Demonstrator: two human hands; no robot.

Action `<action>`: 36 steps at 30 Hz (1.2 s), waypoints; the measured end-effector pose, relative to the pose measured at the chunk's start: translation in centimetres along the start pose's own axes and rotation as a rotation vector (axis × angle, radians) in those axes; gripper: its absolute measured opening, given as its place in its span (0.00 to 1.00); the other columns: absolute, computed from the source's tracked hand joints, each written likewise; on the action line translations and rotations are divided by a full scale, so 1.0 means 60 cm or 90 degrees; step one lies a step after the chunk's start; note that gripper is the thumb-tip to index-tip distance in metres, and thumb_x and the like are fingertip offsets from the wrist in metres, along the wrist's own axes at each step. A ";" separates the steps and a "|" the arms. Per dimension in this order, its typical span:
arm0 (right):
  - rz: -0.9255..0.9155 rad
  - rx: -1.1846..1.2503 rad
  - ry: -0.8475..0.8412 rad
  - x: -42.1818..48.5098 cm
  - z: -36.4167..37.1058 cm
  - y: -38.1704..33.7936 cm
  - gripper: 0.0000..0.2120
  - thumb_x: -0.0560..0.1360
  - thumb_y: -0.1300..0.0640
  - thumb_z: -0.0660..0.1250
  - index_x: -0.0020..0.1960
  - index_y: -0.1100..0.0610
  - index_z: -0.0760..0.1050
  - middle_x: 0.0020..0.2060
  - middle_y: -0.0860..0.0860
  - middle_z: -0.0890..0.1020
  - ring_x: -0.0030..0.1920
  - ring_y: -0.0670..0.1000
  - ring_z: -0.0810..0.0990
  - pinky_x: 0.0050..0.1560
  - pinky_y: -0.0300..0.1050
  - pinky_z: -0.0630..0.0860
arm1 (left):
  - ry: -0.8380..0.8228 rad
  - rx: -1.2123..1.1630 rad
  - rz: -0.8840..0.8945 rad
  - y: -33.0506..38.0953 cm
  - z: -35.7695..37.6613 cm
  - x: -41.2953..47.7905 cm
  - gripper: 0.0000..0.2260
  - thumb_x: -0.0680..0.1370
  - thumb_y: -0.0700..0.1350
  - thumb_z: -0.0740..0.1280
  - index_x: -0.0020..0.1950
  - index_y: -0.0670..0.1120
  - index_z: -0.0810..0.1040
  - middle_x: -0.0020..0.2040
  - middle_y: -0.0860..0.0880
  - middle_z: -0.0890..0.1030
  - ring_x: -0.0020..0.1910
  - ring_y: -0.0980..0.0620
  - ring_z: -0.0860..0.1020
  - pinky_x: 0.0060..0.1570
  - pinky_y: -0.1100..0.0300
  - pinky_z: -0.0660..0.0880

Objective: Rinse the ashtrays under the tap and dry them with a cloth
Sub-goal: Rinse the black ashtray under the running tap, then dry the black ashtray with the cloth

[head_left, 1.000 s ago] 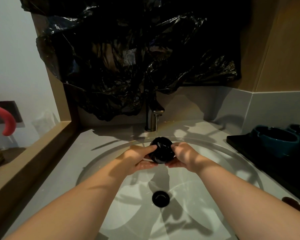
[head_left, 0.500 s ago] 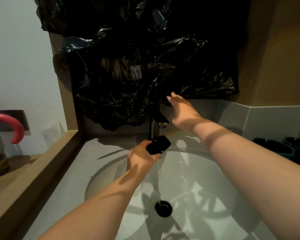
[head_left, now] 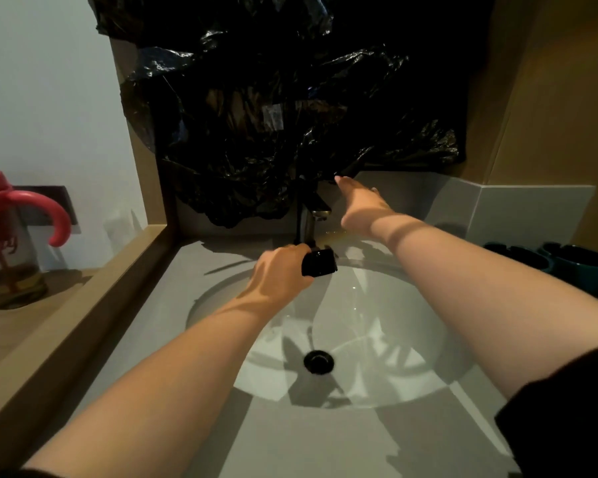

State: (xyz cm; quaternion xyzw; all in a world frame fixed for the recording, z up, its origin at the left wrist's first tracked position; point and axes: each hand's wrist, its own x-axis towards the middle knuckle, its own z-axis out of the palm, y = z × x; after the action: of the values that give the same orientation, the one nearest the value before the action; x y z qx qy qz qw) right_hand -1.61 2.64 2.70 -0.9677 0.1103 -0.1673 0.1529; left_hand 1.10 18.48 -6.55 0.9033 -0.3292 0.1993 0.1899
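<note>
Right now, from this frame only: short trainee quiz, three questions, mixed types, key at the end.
1. True or false: the left hand grips the black ashtray over the sink.
2. Pick one. The right hand is: A) on the drain, B) stretched out beside the tap with fingers straight, C) holding a cloth.
3. Fill in: the teal ashtrays sit to the ___ of the sink.

Key: 1 true; 2 B; 3 right.

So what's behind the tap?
A crumpled black plastic bag hangs right behind and above the tap. Whatever surface the bag covers is hidden.
</note>
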 end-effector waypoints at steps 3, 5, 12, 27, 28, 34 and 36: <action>0.042 0.022 0.010 -0.040 0.022 0.024 0.38 0.74 0.68 0.58 0.78 0.49 0.47 0.77 0.45 0.47 0.77 0.55 0.49 0.76 0.50 0.50 | -0.042 0.157 0.082 0.020 -0.015 -0.019 0.13 0.76 0.48 0.65 0.60 0.49 0.73 0.53 0.50 0.80 0.50 0.47 0.78 0.44 0.55 0.73; 0.042 0.026 -0.022 -0.073 0.041 0.048 0.38 0.74 0.68 0.58 0.78 0.51 0.48 0.78 0.47 0.47 0.77 0.54 0.49 0.75 0.51 0.54 | -0.056 0.231 0.169 0.031 -0.019 -0.033 0.11 0.77 0.46 0.65 0.59 0.48 0.72 0.53 0.49 0.78 0.50 0.47 0.77 0.40 0.55 0.73; 0.029 -0.044 -0.130 -0.182 0.030 0.093 0.34 0.75 0.66 0.58 0.77 0.52 0.51 0.77 0.51 0.51 0.77 0.53 0.50 0.74 0.50 0.56 | 0.035 0.398 0.420 0.057 -0.006 -0.073 0.13 0.57 0.35 0.76 0.37 0.44 0.78 0.29 0.49 0.76 0.29 0.48 0.74 0.27 0.61 0.60; 0.178 -0.274 -0.002 -0.400 -0.063 0.172 0.31 0.76 0.33 0.51 0.69 0.51 0.67 0.64 0.55 0.70 0.63 0.58 0.70 0.61 0.58 0.70 | -0.125 -0.485 -0.322 0.091 -0.008 -0.113 0.17 0.68 0.49 0.77 0.47 0.37 0.81 0.43 0.41 0.84 0.45 0.43 0.83 0.50 0.49 0.81; 0.203 -0.275 -0.028 -0.409 -0.062 0.180 0.33 0.74 0.31 0.52 0.71 0.50 0.65 0.66 0.55 0.68 0.64 0.59 0.69 0.61 0.59 0.70 | -0.125 -0.492 -0.328 0.091 -0.008 -0.112 0.17 0.68 0.49 0.77 0.48 0.38 0.81 0.43 0.42 0.84 0.45 0.44 0.84 0.50 0.49 0.81; 0.246 -0.206 -0.014 -0.440 -0.054 0.189 0.33 0.71 0.34 0.64 0.70 0.50 0.65 0.62 0.54 0.71 0.56 0.56 0.76 0.49 0.50 0.77 | -0.136 -0.506 -0.316 0.094 -0.006 -0.113 0.16 0.68 0.48 0.77 0.49 0.41 0.80 0.43 0.43 0.84 0.43 0.46 0.83 0.47 0.53 0.81; 0.188 -0.249 0.067 -0.448 -0.040 0.182 0.24 0.74 0.39 0.63 0.65 0.51 0.70 0.54 0.52 0.75 0.48 0.53 0.77 0.43 0.46 0.77 | -0.137 -0.509 -0.310 0.094 -0.006 -0.114 0.15 0.69 0.49 0.77 0.48 0.41 0.80 0.43 0.43 0.84 0.43 0.46 0.83 0.47 0.54 0.81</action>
State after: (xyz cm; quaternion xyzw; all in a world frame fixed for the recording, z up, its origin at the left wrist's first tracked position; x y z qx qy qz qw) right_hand -28.99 -1.03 -6.58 -0.9422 0.2888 -0.1684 -0.0207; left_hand -7.60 18.20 -8.36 0.8260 -0.1766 -0.0878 0.5281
